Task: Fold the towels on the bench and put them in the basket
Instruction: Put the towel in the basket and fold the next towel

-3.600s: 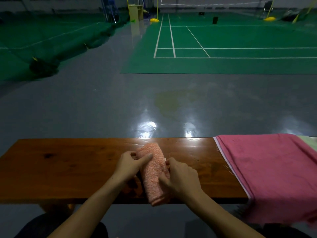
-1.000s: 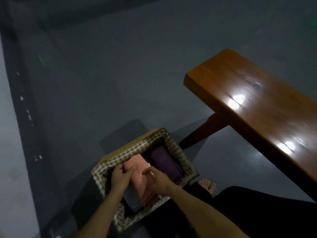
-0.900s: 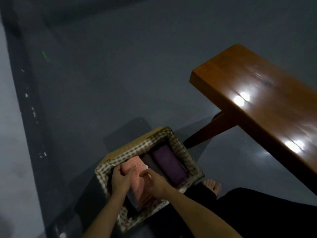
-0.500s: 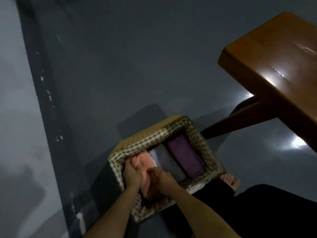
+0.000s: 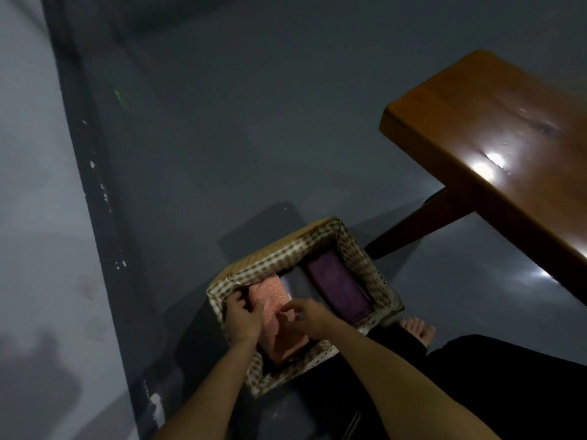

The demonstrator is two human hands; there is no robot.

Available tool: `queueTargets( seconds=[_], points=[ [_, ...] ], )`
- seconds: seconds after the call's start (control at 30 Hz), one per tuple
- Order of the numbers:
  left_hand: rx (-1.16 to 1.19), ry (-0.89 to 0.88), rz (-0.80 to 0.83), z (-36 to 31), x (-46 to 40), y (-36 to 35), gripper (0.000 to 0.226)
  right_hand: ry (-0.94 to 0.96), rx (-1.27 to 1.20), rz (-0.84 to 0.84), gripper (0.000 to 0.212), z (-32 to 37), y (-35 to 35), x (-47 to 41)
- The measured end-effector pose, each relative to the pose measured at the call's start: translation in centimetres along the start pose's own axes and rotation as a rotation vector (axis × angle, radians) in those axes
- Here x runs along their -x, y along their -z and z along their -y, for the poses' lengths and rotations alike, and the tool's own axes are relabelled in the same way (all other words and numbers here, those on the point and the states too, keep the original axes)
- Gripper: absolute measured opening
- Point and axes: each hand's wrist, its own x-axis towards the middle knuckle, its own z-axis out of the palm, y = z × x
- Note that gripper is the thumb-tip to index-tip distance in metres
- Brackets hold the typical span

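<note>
While in basket (image 5: 287,254), pink towel (image 5: 276,300) between left hand (image 5: 243,317), right hand (image 5: 309,315).

Below you the basket (image 5: 320,246) sits on the floor (image 5: 222,138) left of the counter (image 5: 495,147), holding three folded towels side by side: one (image 5: 273,293) at the left under your hands, one (image 5: 297,285) in the middle, one (image 5: 336,284) at the right.

Floor (image 5: 254,138): you stand on dark grey, glossy flooring with light glare.
Wall (image 5: 31,185): pale grey, on your left.
Skirting strip (image 5: 95,192): dark, paint chipped white.
Bare foot (image 5: 417,330): yours, beside black trousers (image 5: 508,376).
</note>
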Motion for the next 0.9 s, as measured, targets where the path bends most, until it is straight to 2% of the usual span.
queueTargets(
  seconds=[0.13, 0.27, 0.53, 0.63, 0.77, 0.9],
  points=[
    [-0.017, -0.052, 0.021, -1.5, 1.6, 1.1, 0.057, -0.054, -0.021, -0.020, 0.046, 1.1, 1.1, 1.7],
    [0.004, -0.121, 0.058, -3.5, 2.9, 2.0, 0.037, -0.058, 0.052, -0.069, 0.046, 2.5, 2.8, 4.1],
    [0.080, -0.535, 0.276, -12.7, 9.0, 1.6, 0.012, 0.042, 0.357, -0.296, 0.032, 6.6, 9.7, 13.7],
    [0.071, -0.648, 0.387, -17.8, 12.4, 0.5, 0.008, 0.066, 0.559, -0.424, 0.022, 7.5, 12.9, 18.7],
    [0.122, -0.800, 0.556, -25.5, 19.4, -0.8, 0.008, 0.110, 0.706, -0.614, 0.007, 8.6, 17.9, 27.0],
    [0.113, -0.979, 0.737, -32.1, 27.8, -2.5, 0.014, 0.106, 0.760, -0.937, 0.028, 8.6, 22.1, 36.9]
  ],
)
